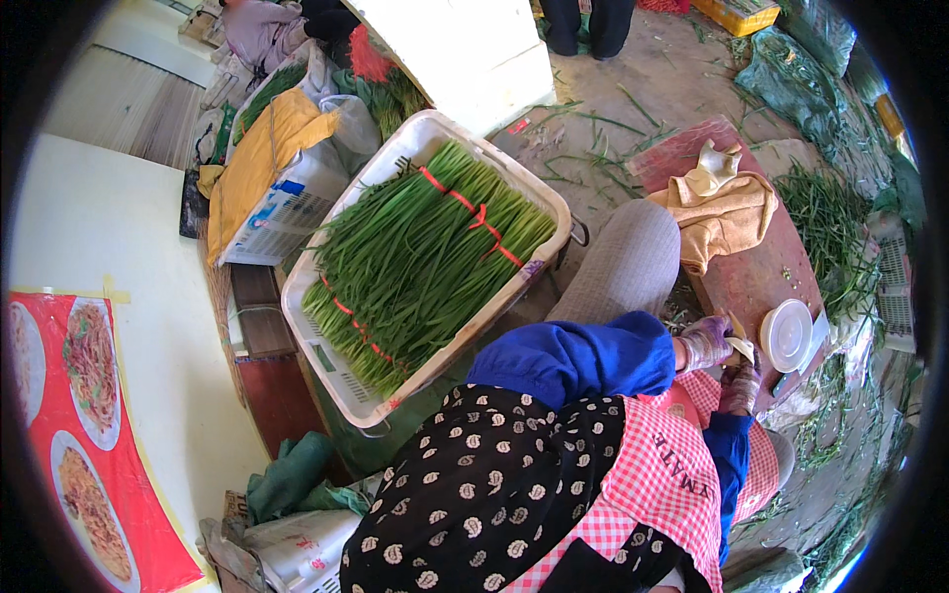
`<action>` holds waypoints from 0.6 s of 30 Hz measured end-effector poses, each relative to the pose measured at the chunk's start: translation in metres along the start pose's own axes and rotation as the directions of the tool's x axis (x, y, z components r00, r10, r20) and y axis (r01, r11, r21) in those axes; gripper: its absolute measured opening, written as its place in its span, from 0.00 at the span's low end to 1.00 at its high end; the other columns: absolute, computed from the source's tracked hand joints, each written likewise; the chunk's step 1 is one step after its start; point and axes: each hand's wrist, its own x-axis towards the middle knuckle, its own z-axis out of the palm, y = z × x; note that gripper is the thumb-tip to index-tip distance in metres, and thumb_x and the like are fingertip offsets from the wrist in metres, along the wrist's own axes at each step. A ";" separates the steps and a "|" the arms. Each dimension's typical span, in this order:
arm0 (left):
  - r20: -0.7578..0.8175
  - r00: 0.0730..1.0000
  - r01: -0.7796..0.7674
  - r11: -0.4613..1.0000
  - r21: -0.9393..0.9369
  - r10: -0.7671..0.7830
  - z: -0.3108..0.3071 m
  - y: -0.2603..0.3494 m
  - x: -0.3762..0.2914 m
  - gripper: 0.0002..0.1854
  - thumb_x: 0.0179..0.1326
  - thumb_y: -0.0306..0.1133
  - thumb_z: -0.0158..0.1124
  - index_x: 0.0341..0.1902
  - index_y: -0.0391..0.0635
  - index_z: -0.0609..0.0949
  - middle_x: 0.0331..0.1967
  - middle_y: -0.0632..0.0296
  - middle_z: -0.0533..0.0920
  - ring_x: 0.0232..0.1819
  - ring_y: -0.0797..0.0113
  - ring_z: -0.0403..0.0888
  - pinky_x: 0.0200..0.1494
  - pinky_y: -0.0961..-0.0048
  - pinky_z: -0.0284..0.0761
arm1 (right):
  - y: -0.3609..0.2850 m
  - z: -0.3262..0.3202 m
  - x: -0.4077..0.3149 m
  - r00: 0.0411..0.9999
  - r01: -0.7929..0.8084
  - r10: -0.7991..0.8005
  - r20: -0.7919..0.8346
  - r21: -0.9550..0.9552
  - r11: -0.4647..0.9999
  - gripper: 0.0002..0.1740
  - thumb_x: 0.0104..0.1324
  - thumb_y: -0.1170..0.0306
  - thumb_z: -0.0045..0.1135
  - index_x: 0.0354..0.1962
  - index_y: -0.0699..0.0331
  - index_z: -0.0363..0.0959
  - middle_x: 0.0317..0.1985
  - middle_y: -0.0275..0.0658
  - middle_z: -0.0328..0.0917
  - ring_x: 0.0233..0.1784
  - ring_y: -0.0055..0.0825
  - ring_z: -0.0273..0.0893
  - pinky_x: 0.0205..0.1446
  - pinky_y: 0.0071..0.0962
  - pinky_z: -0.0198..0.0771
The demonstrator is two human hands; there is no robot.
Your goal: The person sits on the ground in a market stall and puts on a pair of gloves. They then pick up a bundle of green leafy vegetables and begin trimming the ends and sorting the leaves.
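Note:
In the head view, my left hand (704, 345) wears a stained knit glove and closes on a pale cream, folded item (740, 346); its kind is unclear. My right hand (740, 389), also gloved, touches the item's lower end, its fingers partly hidden. Just right of my hands, a round lidded plastic tub (786, 335) stands on a worn red board (756, 285). A knife (815, 341) lies partly behind the tub, its dark handle towards me. Tan cloth (730, 222) and a cream glove (713, 169) lie farther up the board.
A white plastic crate (452, 415) of green stalks tied with red bands stands to my left. Loose green leaves (823, 230) lie beyond the board. A yellow-covered basket (274, 200) stands behind the crate. Other people are at the top of the view.

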 end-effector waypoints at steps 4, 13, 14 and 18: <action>-0.101 0.992 0.083 0.995 0.062 -0.077 0.013 -0.026 0.011 0.11 0.55 0.27 0.61 0.43 0.43 0.82 0.36 0.49 0.85 0.43 0.50 0.83 0.47 0.59 0.77 | -0.011 0.007 -0.019 0.987 -0.037 0.018 0.161 0.115 0.993 0.14 0.71 0.64 0.55 0.51 0.59 0.74 0.34 0.29 0.79 0.18 0.11 0.64 0.19 0.14 0.59; 0.292 0.931 0.347 0.780 -0.521 -0.219 -0.014 -0.018 0.007 0.11 0.62 0.29 0.55 0.43 0.47 0.85 0.28 0.67 0.83 0.27 0.73 0.76 0.30 0.73 0.72 | -0.037 0.015 -0.041 0.873 -0.396 0.262 0.412 0.285 0.873 0.16 0.71 0.66 0.51 0.53 0.64 0.73 0.32 0.33 0.80 0.12 0.14 0.57 0.16 0.16 0.55; 0.289 0.939 0.322 0.775 -0.543 -0.188 -0.019 -0.012 0.005 0.11 0.62 0.30 0.56 0.43 0.47 0.85 0.28 0.67 0.83 0.27 0.73 0.76 0.30 0.72 0.72 | -0.038 0.015 -0.042 0.870 -0.397 0.267 0.415 0.267 0.878 0.16 0.70 0.66 0.52 0.52 0.63 0.74 0.32 0.33 0.80 0.12 0.14 0.58 0.15 0.16 0.55; 0.262 0.963 0.202 0.814 -0.545 -0.063 -0.033 0.005 -0.002 0.10 0.61 0.32 0.59 0.42 0.45 0.85 0.28 0.66 0.83 0.27 0.73 0.75 0.31 0.71 0.71 | -0.031 0.011 -0.033 0.898 -0.345 0.261 0.354 0.198 0.918 0.14 0.69 0.66 0.55 0.50 0.60 0.76 0.34 0.30 0.82 0.16 0.13 0.66 0.15 0.14 0.60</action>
